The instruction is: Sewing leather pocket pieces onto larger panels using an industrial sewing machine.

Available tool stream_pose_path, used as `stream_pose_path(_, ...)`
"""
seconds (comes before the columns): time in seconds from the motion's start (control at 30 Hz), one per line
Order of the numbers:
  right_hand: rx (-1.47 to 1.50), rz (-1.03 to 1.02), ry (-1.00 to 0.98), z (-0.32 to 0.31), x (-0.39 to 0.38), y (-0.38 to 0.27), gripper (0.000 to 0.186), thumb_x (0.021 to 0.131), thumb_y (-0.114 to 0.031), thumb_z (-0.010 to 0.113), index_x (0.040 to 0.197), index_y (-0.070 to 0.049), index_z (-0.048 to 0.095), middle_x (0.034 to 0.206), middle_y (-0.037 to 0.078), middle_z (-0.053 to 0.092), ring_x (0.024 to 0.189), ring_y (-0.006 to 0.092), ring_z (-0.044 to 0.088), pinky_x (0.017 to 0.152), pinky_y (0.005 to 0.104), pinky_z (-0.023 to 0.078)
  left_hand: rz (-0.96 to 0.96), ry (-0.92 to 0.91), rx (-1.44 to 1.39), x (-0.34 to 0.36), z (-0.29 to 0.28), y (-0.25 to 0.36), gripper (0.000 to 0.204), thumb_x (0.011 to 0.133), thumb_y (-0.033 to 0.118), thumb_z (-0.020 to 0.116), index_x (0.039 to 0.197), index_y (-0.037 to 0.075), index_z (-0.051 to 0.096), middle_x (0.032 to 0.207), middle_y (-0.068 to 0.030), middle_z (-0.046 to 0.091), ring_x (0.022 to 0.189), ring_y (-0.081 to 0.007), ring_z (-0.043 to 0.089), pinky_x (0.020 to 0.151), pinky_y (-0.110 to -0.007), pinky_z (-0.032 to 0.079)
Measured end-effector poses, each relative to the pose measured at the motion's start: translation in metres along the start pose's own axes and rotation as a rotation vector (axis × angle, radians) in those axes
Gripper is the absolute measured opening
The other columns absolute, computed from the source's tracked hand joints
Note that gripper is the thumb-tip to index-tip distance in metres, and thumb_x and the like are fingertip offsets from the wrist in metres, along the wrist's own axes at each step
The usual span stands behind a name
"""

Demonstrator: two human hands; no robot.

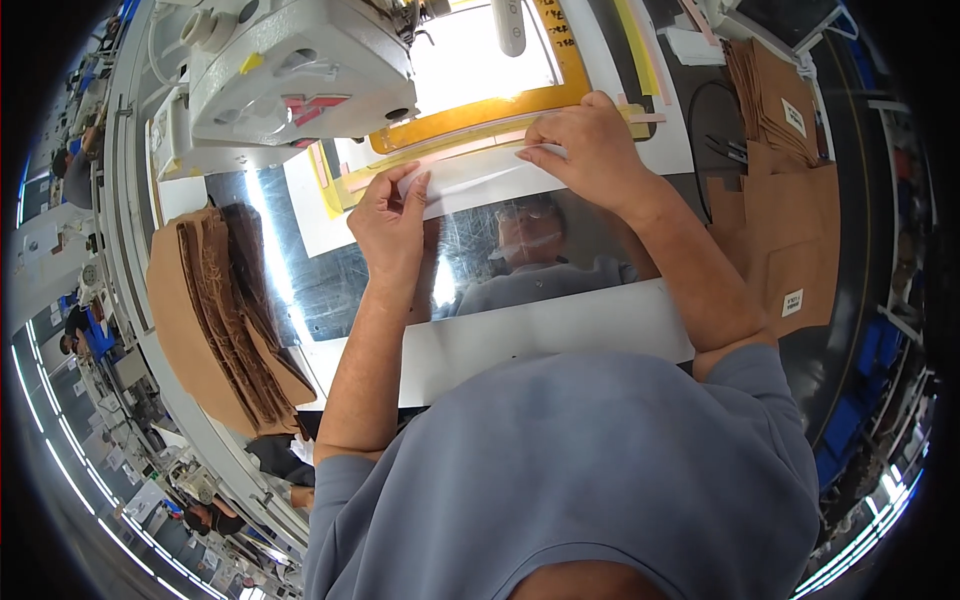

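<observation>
A thin, pale, slightly see-through strip (475, 184) stretches between my two hands; I cannot tell whether it is cloth or film. My left hand (388, 222) pinches its left end between thumb and fingers. At the other end my right hand (592, 152) holds it, thumb and forefinger together and wrist bent. Just beyond the strip lies a template with an orange-yellow frame (480, 117) and a bright white middle. Yellow and pink tape strips (355, 185) run along its near side, on a white sheet (310, 228).
A white sewing machine head (300, 80) hangs over the work at upper left. Shiny metal plate (470, 265) covers the table nearer me. Brown fabric pieces are stacked at left (205, 320) and right (790, 240). Dark tweezers (727, 148) lie at right; a screen (785, 22) stands behind.
</observation>
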State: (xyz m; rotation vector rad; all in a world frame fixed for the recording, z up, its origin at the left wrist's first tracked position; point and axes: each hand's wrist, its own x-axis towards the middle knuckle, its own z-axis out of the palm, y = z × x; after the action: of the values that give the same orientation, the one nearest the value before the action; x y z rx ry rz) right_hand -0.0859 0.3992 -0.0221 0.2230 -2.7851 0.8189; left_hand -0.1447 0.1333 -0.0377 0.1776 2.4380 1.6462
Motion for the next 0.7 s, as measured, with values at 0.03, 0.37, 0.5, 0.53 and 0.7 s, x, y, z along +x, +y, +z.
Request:
stream_pose_path(0.03, 0.002, -0.002, -0.005, 0.005, 0.000, -0.002, 0.018, 0.088, -0.027, 0.079, 0.083, -0.011, 0.072, 0.081, 0.002, 0.073, 0.074, 0.0206, 0.066, 0.083, 0.0368, 0.041, 0.165, 0.088, 0.179, 0.000, -0.003, 0.000, 0.026, 0.092, 0.014, 0.079, 0.112, 0.001, 0.072, 0.091, -0.0058, 0.071, 0.079, -0.0127, 0.065, 0.070, -0.026, 0.052)
stream_pose_path(0.37, -0.207, -0.147, 0.175, 0.018, 0.017, -0.010, 0.014, 0.087, -0.024, 0.078, 0.087, -0.011, 0.071, 0.084, 0.001, 0.074, 0.076, 0.0179, 0.068, 0.075, 0.0366, 0.043, 0.651, -0.263, 0.877, -0.017, -0.008, -0.008, 0.097, 0.091, 0.067, 0.061, 0.155, -0.002, 0.038, 0.157, -0.0238, 0.044, 0.150, -0.0370, 0.038, 0.121, -0.052, 0.026)
stream_pose_path(0.5, -0.190, -0.129, 0.255, 0.020, 0.015, -0.006, 0.021, 0.086, -0.025, 0.079, 0.096, -0.012, 0.067, 0.078, 0.002, 0.072, 0.076, 0.0195, 0.069, 0.078, 0.0370, 0.044, 0.652, -0.294, 0.939, -0.007, -0.001, -0.004, 0.101, 0.090, 0.073, 0.056, 0.155, -0.003, 0.038, 0.158, -0.0241, 0.043, 0.150, -0.0379, 0.037, 0.123, -0.055, 0.021)
stream_pose_path(0.53, -0.190, -0.129, 0.256, 0.019, 0.014, -0.005, 0.021, 0.086, -0.025, 0.079, 0.096, -0.012, 0.067, 0.078, 0.002, 0.072, 0.076, 0.0195, 0.069, 0.078, 0.0370, 0.044, 0.647, -0.295, 0.939, -0.005, 0.000, -0.005, 0.104, 0.090, 0.076, 0.054, 0.155, -0.003, 0.037, 0.158, -0.0245, 0.043, 0.150, -0.0381, 0.036, 0.123, -0.055, 0.019)
stream_pose_path(0.7, -0.046, 0.051, 0.239, 0.003, -0.004, 0.002, 0.023, 0.085, -0.020, 0.081, 0.099, -0.013, 0.065, 0.077, -0.003, 0.071, 0.064, 0.0178, 0.065, 0.074, 0.0362, 0.042, 0.656, -0.309, 0.980, 0.003, 0.005, -0.004, 0.108, 0.090, 0.079, 0.049, 0.156, -0.004, 0.034, 0.158, -0.0258, 0.042, 0.151, -0.0379, 0.035, 0.123, -0.056, 0.017)
